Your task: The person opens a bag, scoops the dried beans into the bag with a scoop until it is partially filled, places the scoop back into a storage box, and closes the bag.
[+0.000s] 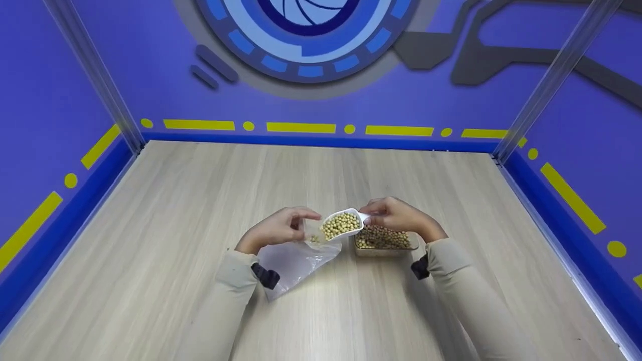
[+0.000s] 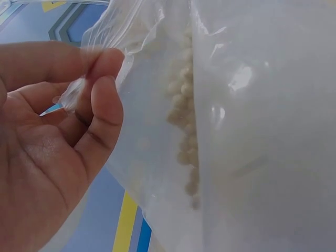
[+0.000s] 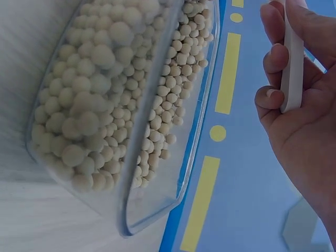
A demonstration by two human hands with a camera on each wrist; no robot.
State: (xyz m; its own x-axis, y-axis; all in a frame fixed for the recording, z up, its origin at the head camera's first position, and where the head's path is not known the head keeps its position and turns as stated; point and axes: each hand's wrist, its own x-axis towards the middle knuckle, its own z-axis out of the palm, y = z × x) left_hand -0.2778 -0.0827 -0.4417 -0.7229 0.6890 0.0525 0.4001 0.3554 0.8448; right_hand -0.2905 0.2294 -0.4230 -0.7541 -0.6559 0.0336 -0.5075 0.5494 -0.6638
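1. The wood-grain tabletop [image 1: 321, 180] ran beneath both hands and beyond them.
2. The translucent plastic bag [image 1: 296, 263] lay below and in front of the left hand [image 1: 276, 226], its mouth turned toward the right hand [image 1: 398, 215]. A small cluster of beans [image 2: 186, 115] showed through its film, beside the left fingers.
3. The clear rectangular container [image 1: 386, 252] stood just below the right hand, holding plenty of loose soybeans [image 1: 383, 237], as they appeared to be.
4. The left hand pinched the bag's edge between thumb and fingertips; the right hand gripped the white scoop's handle, fingers curled round it.
5. The white scoop [image 1: 363, 218] reached from the right hand toward the left, its front lip at the bag's mouth; whether the lip sat inside could not be told. It was heaped with soybeans [image 1: 342, 225].
6. The step in hand seemed to be moving a scoopful from container to bag, with the pour only starting or still due, since the scoop looked full.
7. The next move called for the left hand to keep the mouth wide and the right hand to tip the scoop gradually; a slack edge or a quick tilt could have spilled beans between the hands.
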